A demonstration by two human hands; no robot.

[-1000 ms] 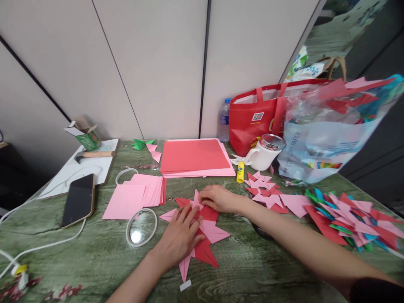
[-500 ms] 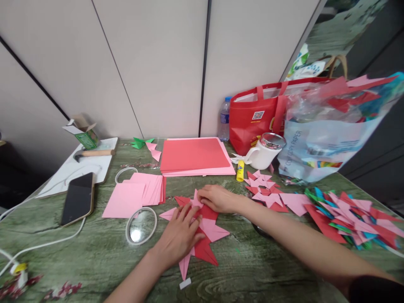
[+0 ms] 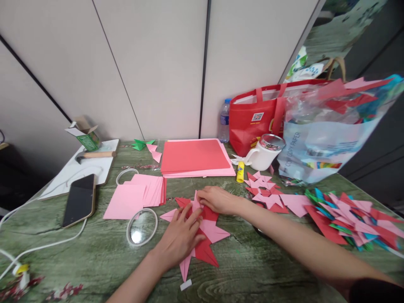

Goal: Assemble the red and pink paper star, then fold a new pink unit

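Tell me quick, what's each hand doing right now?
Left hand: open, spread over the red-and-pink paper star.
Right hand: curled at the star's far pink tip; whether it's pinching cannot be told.

Two hands [image 3: 179,237] [image 3: 219,200], one big paper star [image 3: 211,231], two white rings [image 3: 139,244] [image 3: 126,170], one phone [image 3: 78,200]
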